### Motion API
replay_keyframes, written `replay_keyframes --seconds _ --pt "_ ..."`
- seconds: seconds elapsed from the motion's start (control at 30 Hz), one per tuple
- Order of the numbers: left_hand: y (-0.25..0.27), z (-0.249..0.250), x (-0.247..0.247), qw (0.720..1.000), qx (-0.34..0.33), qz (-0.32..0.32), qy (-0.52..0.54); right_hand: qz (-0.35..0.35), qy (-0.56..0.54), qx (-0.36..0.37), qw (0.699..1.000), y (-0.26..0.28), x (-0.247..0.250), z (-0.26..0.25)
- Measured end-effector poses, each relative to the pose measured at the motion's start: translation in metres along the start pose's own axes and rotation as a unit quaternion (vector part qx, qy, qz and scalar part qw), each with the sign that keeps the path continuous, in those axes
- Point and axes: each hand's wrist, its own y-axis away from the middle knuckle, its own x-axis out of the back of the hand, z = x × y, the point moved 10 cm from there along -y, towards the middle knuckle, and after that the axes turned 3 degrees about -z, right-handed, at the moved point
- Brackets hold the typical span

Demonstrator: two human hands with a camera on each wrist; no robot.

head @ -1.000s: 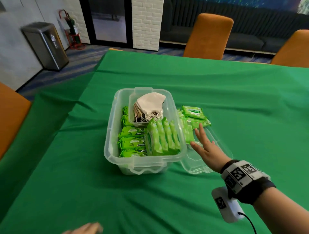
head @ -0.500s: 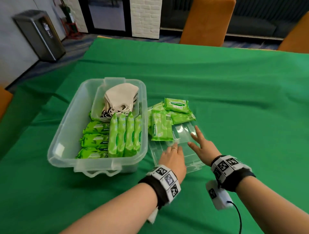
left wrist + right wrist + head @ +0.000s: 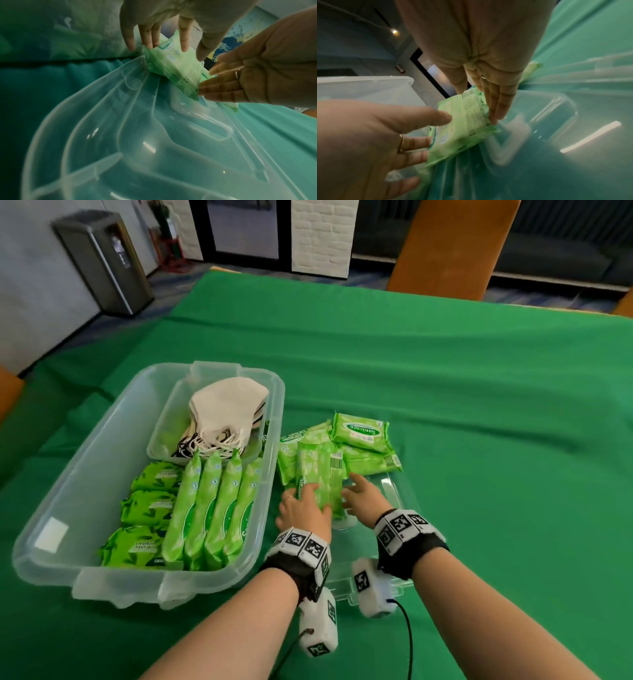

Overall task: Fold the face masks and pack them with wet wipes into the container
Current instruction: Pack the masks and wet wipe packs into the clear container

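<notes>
A clear container (image 3: pixel 102 446) sits at the left on the green cloth. Its inner tray (image 3: pixel 168 419) holds folded white masks (image 3: pixel 226 412), and rows of green wet wipe packs (image 3: pixel 212 508) stand in front of the tray. To its right lies the clear lid (image 3: pixel 397 494), with a loose pile of packs (image 3: pixel 363 433) at its far end. My left hand (image 3: pixel 305 494) and right hand (image 3: pixel 356 491) touch the nearest pack (image 3: pixel 322 474) from either side with straight fingers. In the wrist views the pack (image 3: pixel 176 67) (image 3: pixel 467 121) tilts up off the lid (image 3: pixel 154 135).
The green cloth (image 3: pixel 479 440) covers the table, with room to the right and in front. An orange chair (image 3: pixel 452 248) stands at the far edge and a grey bin (image 3: pixel 102 261) at the back left. Dark green packs (image 3: pixel 150 508) fill the container's left side.
My left hand came into view and joined the right over the lid. Both hands then slid forward off the lid onto the nearest wipes pack, one at each side.
</notes>
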Motion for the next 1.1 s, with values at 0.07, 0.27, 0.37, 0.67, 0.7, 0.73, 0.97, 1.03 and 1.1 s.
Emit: replay_keyframes --seconds 0.07,0.27,0.37,0.67,0.7,0.73,0.97,1.03,1.1 --pt "-0.004 -0.002 0.003 1.0 0.005 0.019 0.024 -0.005 -0.015 -0.009 1.0 -0.005 -0.001 0.002" --pt "0.0 -0.005 0.009 0.985 -0.023 0.047 0.166 -0.032 -0.091 0.01 0.995 0.002 0.021 0.009" --pt "0.004 -0.014 0.002 0.927 0.019 0.01 0.376 -0.008 -0.131 0.068 0.989 0.014 0.042 -0.004" --pt "0.013 0.008 -0.03 0.679 0.102 -0.16 0.709 -0.078 -0.127 0.211 0.966 0.027 0.051 -0.051" --pt "0.011 0.007 -0.028 0.712 0.094 -0.152 0.679 -0.078 -0.103 0.206 0.97 0.023 0.054 -0.052" --pt "0.008 0.006 -0.027 0.747 0.076 -0.138 0.645 -0.062 -0.065 0.197 0.976 0.016 0.059 -0.053" --pt "0.003 -0.002 -0.01 0.845 -0.043 -0.061 0.53 0.168 0.242 0.046 0.955 -0.062 0.109 -0.045" --pt "0.004 -0.003 -0.009 0.863 -0.056 -0.065 0.498 0.135 0.255 -0.023 0.957 -0.079 0.105 -0.028" --pt "0.003 -0.007 -0.01 0.87 -0.044 -0.065 0.486 0.13 0.279 -0.038 0.951 -0.086 0.105 -0.019"
